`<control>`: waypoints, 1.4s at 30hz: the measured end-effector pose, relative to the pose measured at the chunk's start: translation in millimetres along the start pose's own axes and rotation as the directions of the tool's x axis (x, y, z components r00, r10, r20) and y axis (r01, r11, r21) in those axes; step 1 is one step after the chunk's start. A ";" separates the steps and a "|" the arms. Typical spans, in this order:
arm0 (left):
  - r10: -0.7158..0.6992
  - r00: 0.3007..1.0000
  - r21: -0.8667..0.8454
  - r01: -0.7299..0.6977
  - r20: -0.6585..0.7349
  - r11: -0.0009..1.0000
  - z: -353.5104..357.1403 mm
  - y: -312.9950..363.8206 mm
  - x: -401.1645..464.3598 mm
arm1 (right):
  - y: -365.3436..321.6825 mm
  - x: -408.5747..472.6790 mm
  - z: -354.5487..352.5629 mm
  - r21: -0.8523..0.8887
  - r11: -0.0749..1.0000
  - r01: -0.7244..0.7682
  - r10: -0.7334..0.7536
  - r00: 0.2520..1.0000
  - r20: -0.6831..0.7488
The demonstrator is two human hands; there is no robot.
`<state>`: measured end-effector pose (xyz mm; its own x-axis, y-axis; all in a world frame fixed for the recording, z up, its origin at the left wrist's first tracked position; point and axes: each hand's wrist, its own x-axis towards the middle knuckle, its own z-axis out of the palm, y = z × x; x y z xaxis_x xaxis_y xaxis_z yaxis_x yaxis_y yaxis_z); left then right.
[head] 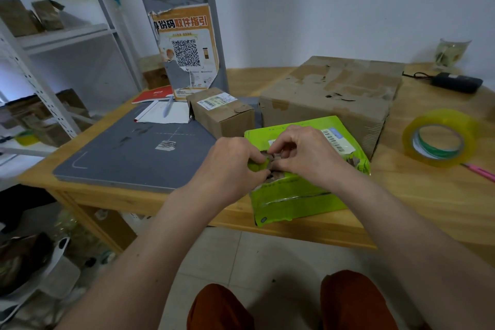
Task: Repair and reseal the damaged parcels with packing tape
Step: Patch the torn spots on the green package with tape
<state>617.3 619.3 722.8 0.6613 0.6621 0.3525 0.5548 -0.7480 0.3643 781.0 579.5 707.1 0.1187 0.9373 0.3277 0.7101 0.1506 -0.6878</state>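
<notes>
Both hands, left [230, 161] & right [302, 153], pinch the green bag's [300, 195] torn edges; I'd press the flaps flat before fetching tape [439, 138].

A: Item, light: dim and even, cool indoor cast; source not in view.
B: Shadows?
A: Soft ones only, under the bench [308, 233] edge at 6 o'clock; the wall [321, 2] grey and flat.
B: Glare?
A: Mild sheen on the tape roll [442, 139] at 3 o'clock.
B: Sharpness?
A: Centre fair; shelving [40, 83] at 9 o'clock smeared and bowed by the wide lens; lower-left corner murky, detail lost.
</notes>
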 end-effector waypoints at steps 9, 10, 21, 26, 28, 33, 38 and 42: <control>0.057 0.988 0.031 -0.053 -0.143 0.998 6.0 0.0 -7.0 | 1.5 -1.9 1.7 0.026 1.000 0.016 -0.015 1.000 -0.026; 0.050 0.990 0.022 -0.047 -0.134 0.999 5.7 0.1 -6.1 | 1.9 -1.3 2.0 0.022 1.000 0.015 -0.015 1.000 -0.025; -0.058 0.997 0.014 0.059 -0.051 0.998 0.7 7.2 2.6 | 4.8 7.8 2.8 -0.013 1.000 -0.027 0.026 0.999 -0.043; -0.058 0.995 0.008 0.058 -0.082 0.998 5.1 5.1 1.2 | 7.9 9.5 4.2 -0.017 1.000 -0.009 0.008 0.998 -0.064; -0.040 0.994 0.008 0.041 -0.107 0.999 6.7 4.8 0.3 | 8.5 8.3 2.9 -0.020 1.000 0.007 -0.009 0.998 -0.058; -0.020 0.993 0.014 0.021 -0.121 1.000 12.7 1.9 -2.2 | 6.5 2.0 1.9 -0.054 0.998 0.032 -0.036 0.996 -0.079; -0.108 0.989 -0.008 0.108 -0.104 0.994 10.9 8.1 -0.6 | 4.6 1.2 0.2 -0.079 0.997 0.013 -0.020 0.995 -0.096; -0.188 0.977 -0.034 0.186 -0.097 0.982 9.2 10.6 3.3 | 5.4 0.9 0.0 -0.104 0.994 0.039 -0.043 0.998 -0.038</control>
<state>630.1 613.1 719.9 0.4930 0.7922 0.3597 0.6503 -0.6101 0.4526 785.0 581.1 703.7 0.1147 0.9172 0.3816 0.7825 0.1532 -0.6035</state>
